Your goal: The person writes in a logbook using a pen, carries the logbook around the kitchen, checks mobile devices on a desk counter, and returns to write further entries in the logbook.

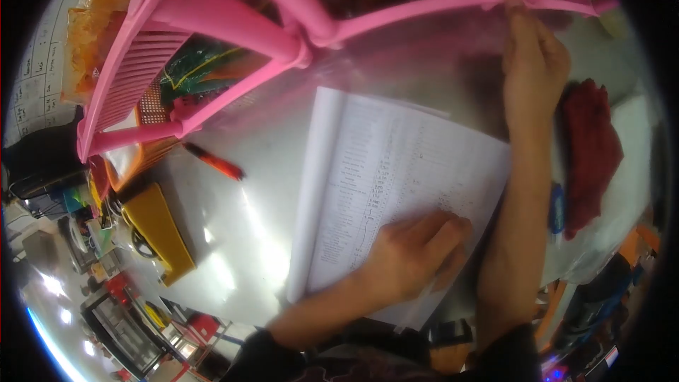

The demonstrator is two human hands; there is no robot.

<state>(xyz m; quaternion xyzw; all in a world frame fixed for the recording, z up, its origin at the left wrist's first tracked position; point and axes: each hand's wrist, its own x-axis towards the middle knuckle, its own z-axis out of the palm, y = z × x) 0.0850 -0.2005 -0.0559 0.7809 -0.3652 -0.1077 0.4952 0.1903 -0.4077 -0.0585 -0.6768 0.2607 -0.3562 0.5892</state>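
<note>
My left hand (417, 251) rests closed on a printed sheet, part of a stack of papers (353, 141) whose left edge is rolled over. A slim, clear shaft that looks like a pen (419, 305) sticks out below this hand; its tip is hidden. Small rows of print and handwritten marks run along the page. Farther up on the right, my right hand (534, 64) has its fingers closed on the lower rail of a pink plastic rack (424, 8). The rack stretches across the top of the view.
An orange-red pen (216, 160) and a yellow box-like holder (159, 233) are on the metal table (240, 240) to the left. Dark red cloth (593, 159) and a blue marker (557, 209) lie right of my right forearm. Plastic-wrapped goods (201, 71) are behind the rack.
</note>
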